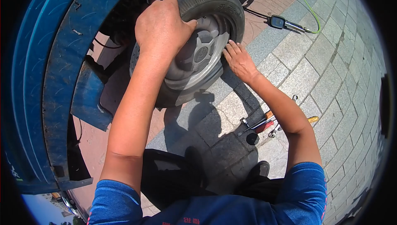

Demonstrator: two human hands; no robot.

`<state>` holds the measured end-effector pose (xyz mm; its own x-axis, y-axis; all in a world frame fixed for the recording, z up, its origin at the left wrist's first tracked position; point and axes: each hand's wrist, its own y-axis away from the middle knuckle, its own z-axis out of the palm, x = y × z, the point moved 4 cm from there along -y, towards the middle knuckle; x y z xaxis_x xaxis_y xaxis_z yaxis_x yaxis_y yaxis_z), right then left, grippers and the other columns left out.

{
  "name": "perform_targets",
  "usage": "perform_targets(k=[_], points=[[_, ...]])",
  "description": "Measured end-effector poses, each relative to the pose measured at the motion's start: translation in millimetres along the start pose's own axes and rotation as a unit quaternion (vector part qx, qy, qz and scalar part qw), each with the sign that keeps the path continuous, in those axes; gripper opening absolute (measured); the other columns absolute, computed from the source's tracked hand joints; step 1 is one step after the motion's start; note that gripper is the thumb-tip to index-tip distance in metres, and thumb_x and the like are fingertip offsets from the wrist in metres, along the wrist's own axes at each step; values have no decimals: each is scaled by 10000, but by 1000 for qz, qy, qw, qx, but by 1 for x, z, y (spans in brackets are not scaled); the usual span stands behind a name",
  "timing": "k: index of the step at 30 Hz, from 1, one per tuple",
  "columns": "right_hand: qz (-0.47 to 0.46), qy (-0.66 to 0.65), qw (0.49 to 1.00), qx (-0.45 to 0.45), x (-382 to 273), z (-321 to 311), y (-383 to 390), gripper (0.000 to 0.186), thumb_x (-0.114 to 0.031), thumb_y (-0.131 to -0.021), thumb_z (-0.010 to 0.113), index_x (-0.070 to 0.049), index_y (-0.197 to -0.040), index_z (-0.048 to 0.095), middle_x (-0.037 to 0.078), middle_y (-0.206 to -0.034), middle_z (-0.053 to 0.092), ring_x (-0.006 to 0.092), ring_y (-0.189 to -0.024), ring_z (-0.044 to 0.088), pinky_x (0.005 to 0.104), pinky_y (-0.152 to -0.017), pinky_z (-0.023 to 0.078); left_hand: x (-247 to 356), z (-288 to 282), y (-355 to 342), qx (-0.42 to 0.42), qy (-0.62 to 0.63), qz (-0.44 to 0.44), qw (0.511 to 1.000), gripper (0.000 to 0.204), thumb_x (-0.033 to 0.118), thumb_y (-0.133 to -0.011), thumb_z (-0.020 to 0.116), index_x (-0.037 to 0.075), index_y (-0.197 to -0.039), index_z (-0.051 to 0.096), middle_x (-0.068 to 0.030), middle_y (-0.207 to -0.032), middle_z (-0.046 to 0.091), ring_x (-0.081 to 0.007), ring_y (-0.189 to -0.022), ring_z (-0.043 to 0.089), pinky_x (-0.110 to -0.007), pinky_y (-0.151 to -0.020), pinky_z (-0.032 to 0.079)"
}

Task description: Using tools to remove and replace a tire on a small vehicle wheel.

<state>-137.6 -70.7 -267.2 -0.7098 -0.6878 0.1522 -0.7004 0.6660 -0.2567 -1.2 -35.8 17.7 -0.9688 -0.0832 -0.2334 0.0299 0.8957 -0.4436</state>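
Observation:
A wheel (pixel 201 53) with a black tyre and a grey metal rim stands in the wheel opening of a blue vehicle. My left hand (pixel 162 28) grips the tyre at its upper left, thumb reaching over the sidewall toward the rim. Its other fingers lie over the tread and are partly hidden. On the wheel's right side, my right hand (pixel 240 61) lies against the tyre with its fingers stretched out, the tips near the rim edge. The wheel's back and its mounting are out of sight.
Blue patterned metal bodywork (pixel 74 30) rises close on the left. Hand tools, among them a screwdriver (pixel 256 123) and a wrench (pixel 273 134), lie on the grey paving (pixel 306 68) beneath my right forearm. A black device (pixel 277 22) with a green cable rests at the far right.

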Motion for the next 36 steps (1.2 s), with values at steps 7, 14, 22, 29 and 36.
perform_targets(k=[7,14,22,29,36], points=[[-29,57,998,-11,-3,1,-5,488,-184,-938,540,-37,-1403,557,144,-1515,456,293,-1497,322,435,-1158,358,0,0,0,18,-15,5,1000,713,442,-673,862,37,-1225,661,-212,-885,728,-358,-831,745,-447,-720,606],[30,-117,991,53,1,7,33,607,-194,-937,596,23,-1481,434,246,-1529,424,373,-1437,415,435,-1131,422,-3,1,1,16,-9,5,1000,734,470,-688,864,28,-1236,658,-204,-914,736,-345,-869,744,-443,-772,597],[283,-565,768,-102,-24,58,10,1020,-313,-867,690,189,-1524,92,395,-1545,296,444,-1440,375,397,-1186,348,-3,-10,-15,-23,69,1,997,666,487,-671,868,3,-1091,687,-193,-924,740,-345,-931,733,-452,-801,578],[285,-491,823,-20,13,63,19,926,-242,-870,701,124,-1545,184,334,-1550,355,404,-1429,409,381,-1185,343,-14,-14,22,-87,87,-137,983,846,573,-725,826,23,-1330,608,-222,-1111,724,-383,-1073,694,-453,-925,536],[123,-263,934,-208,83,49,146,356,-141,-826,697,-6,-1154,668,202,-1124,700,366,-1082,674,440,-920,547,-36,-9,54,15,94,-78,992,804,539,-766,834,-70,-1225,577,-257,-1024,719,-412,-981,701,-448,-877,539]])
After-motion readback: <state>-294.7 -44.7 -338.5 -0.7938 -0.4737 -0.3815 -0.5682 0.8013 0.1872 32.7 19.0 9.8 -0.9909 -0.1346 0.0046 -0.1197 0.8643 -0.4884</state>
